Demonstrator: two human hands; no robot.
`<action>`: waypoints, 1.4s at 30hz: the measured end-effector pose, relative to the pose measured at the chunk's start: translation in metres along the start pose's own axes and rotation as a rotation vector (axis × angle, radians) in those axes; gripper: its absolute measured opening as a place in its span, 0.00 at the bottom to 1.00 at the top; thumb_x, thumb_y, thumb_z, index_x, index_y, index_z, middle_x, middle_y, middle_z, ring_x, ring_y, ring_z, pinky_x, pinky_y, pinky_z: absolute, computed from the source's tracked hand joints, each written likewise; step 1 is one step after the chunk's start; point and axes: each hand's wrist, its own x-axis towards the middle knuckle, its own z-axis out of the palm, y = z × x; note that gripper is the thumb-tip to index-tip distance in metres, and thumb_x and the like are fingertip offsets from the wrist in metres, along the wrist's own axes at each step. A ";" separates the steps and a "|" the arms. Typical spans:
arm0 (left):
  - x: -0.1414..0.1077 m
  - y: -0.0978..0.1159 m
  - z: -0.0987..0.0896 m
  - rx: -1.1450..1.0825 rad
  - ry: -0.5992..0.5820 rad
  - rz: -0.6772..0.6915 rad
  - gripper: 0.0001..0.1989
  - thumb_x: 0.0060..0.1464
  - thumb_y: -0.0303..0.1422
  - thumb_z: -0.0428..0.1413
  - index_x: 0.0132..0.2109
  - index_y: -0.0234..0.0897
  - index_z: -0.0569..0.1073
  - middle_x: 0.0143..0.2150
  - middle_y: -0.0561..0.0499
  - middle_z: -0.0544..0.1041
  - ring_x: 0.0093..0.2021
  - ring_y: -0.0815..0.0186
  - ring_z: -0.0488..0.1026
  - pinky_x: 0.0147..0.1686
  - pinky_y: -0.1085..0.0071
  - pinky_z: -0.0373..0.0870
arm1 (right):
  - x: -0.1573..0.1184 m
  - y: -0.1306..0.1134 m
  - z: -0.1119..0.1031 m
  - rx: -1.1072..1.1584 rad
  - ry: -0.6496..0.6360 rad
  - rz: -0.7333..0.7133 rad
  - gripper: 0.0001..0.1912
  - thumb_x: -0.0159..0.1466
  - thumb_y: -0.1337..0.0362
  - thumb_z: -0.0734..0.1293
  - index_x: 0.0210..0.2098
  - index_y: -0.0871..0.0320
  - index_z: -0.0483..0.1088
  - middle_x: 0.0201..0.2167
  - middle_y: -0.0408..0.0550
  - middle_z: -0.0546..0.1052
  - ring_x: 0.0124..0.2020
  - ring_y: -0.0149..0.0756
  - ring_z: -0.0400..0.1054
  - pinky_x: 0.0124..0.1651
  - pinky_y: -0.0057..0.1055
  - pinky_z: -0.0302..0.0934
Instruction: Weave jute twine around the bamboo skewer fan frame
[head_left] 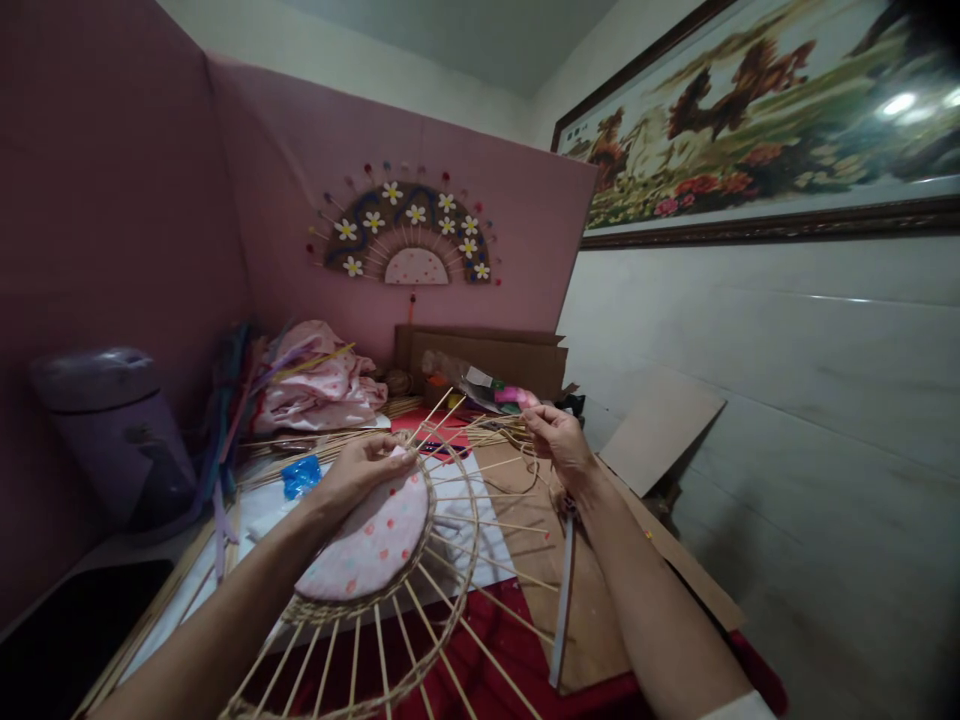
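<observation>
My left hand grips a fan-shaped frame by the upper edge of its fabric-covered centre, which is pale pink with red and orange spots. Thin wooden sticks spread outward from this centre, and a curved band of twisted twine runs across them. Beyond the stick tips on the right, my right hand is closed in a pinch. A thin strand of twine appears to run from its fingertips toward the frame, though the pinched end is too small to see well.
A finished-looking fan with white flowers is pinned on the pink board. Crumpled pink cloth, a blue plastic packet, a purple container and cardboard surround the work area. A metal ruler-like strip lies on brown board.
</observation>
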 end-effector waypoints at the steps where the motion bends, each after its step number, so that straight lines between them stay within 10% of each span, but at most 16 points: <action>1: -0.001 0.000 0.002 -0.022 0.007 -0.013 0.15 0.40 0.41 0.63 0.33 0.34 0.74 0.27 0.52 0.73 0.24 0.70 0.67 0.24 0.75 0.59 | 0.001 0.001 -0.002 0.005 -0.001 0.004 0.20 0.46 0.51 0.73 0.24 0.60 0.64 0.13 0.32 0.54 0.13 0.17 0.40 0.15 0.21 0.32; 18: -0.012 0.010 0.016 -0.408 -0.169 -0.128 0.27 0.42 0.30 0.58 0.53 0.40 0.69 0.44 0.49 0.76 0.42 0.64 0.73 0.40 0.73 0.67 | 0.003 0.020 0.003 -0.307 -0.070 0.001 0.17 0.45 0.53 0.73 0.18 0.60 0.66 0.13 0.36 0.61 0.14 0.21 0.49 0.16 0.21 0.42; 26: -0.010 0.000 0.021 -0.439 -0.178 -0.122 0.26 0.40 0.28 0.61 0.51 0.42 0.70 0.39 0.53 0.76 0.35 0.69 0.72 0.34 0.76 0.65 | -0.017 0.015 0.033 -0.008 -0.376 -0.114 0.16 0.58 0.53 0.65 0.39 0.57 0.73 0.41 0.49 0.75 0.44 0.37 0.68 0.51 0.35 0.58; 37: -0.005 -0.003 0.019 -0.452 -0.160 -0.074 0.23 0.39 0.26 0.60 0.48 0.37 0.72 0.38 0.51 0.77 0.35 0.69 0.72 0.36 0.76 0.65 | -0.024 0.022 0.035 0.416 -0.490 0.224 0.15 0.57 0.52 0.66 0.33 0.58 0.72 0.29 0.48 0.76 0.32 0.36 0.71 0.40 0.35 0.64; 42: -0.005 -0.002 0.019 -0.443 -0.121 -0.077 0.24 0.39 0.27 0.61 0.48 0.36 0.71 0.35 0.52 0.76 0.33 0.69 0.72 0.34 0.76 0.65 | -0.024 0.026 0.035 0.438 -0.523 0.388 0.12 0.56 0.56 0.69 0.30 0.59 0.70 0.18 0.38 0.65 0.16 0.21 0.52 0.21 0.22 0.53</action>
